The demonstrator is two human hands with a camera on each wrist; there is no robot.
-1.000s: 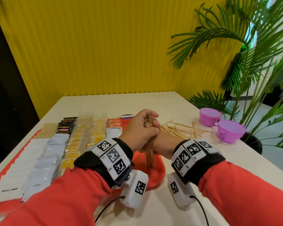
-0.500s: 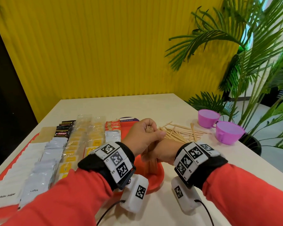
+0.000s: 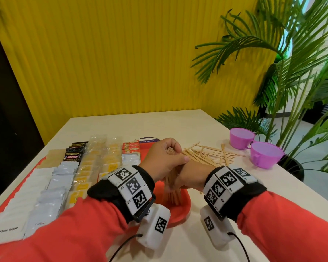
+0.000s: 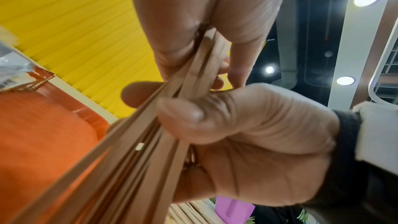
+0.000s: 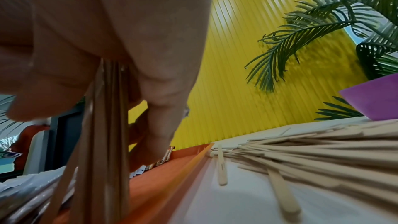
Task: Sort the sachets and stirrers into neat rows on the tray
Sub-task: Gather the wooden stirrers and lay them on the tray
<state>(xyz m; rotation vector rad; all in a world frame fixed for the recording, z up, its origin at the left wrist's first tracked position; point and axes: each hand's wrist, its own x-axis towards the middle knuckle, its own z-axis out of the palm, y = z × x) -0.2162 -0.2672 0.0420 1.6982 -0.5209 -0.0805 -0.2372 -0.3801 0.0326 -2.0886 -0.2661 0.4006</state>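
Observation:
An upright bundle of wooden stirrers [image 3: 173, 193] stands with its lower ends on the right end of the red tray [image 3: 180, 212]. My left hand [image 3: 170, 157] grips the bundle's top, and my right hand [image 3: 189, 173] grips it lower, partly hidden behind the left. The left wrist view shows the bundle [image 4: 137, 156] with my right hand's thumb [image 4: 183, 113] curled across it. Seen from the right wrist, the bundle [image 5: 103, 134] drops from my right hand [image 5: 112, 28] to the tray [image 5: 172, 168]. Sachets [image 3: 55, 184] lie in rows on the tray's left.
A loose pile of stirrers [image 3: 206, 156] lies on the cream table right of the tray, also in the right wrist view as a stirrer pile [image 5: 301, 151]. Two pink cups [image 3: 264, 154] stand at the table's right edge, with palm plants [image 3: 292, 91] beyond. A yellow wall is behind.
Both hands keep hold of the upright bundle over the tray's right end. They have sunk slightly, and the left hand's fingers have closed more over the bundle's top.

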